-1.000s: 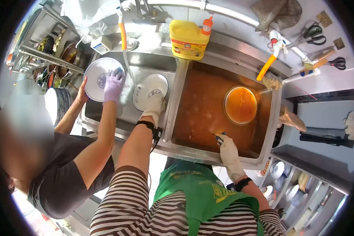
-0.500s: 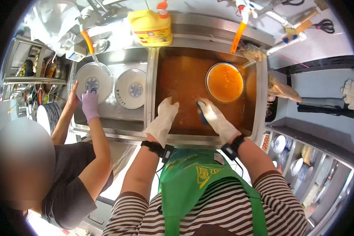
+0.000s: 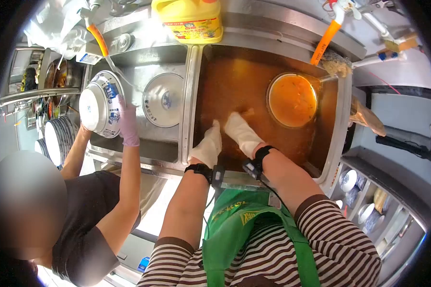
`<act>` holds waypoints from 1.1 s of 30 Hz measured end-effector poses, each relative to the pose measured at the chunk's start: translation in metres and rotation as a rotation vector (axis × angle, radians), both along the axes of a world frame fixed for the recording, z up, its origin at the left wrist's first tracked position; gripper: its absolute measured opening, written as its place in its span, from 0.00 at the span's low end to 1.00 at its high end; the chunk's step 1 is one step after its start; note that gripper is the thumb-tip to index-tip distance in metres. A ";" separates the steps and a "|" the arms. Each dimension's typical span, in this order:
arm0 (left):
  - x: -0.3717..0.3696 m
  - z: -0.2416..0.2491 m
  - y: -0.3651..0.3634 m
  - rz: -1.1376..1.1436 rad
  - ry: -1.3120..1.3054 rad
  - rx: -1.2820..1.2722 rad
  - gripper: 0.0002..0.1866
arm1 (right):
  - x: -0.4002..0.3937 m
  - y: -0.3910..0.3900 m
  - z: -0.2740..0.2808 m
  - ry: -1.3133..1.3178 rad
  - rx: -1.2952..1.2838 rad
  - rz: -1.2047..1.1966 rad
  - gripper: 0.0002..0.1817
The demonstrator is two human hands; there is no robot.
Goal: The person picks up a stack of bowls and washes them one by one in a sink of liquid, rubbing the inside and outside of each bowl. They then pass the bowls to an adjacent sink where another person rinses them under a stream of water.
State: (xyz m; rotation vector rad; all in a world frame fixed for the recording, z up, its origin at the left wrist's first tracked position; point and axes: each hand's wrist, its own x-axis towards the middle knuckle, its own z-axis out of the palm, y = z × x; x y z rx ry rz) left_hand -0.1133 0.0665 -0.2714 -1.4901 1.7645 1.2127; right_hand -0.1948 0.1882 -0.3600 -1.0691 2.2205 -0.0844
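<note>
My left hand, in a pale rubber glove, reaches into the murky orange-brown water of the right sink basin. Its fingertips dip below the surface near the divider. My right hand, gloved the same way, is beside it with its fingers under the water. Whatever either hand holds is hidden by the cloudy water. To the right of my hands, a round metal-rimmed bowl full of orange liquid sits in the same basin.
At the left basin, a co-worker's purple-gloved hand and other hand hold a white-and-blue bowl. A white plate lies there. A yellow jug stands behind the metal divider. An orange-handled tap hangs at back right.
My right hand has moved left, closer to my left hand; the dark blue pad seen in it earlier is out of sight. The co-worker has lifted and tilted the bowl. The view has shifted.
</note>
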 end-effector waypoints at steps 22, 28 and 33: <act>-0.011 0.003 0.025 -0.031 0.172 0.119 0.21 | -0.065 0.064 0.059 0.448 -0.016 0.038 0.03; -0.013 -0.007 0.032 0.032 0.193 0.174 0.18 | -0.076 -0.024 0.087 -0.139 -0.060 -0.624 0.15; 0.005 -0.068 0.020 -0.057 0.432 -0.189 0.22 | -0.005 0.020 0.024 -0.417 -0.580 -0.383 0.22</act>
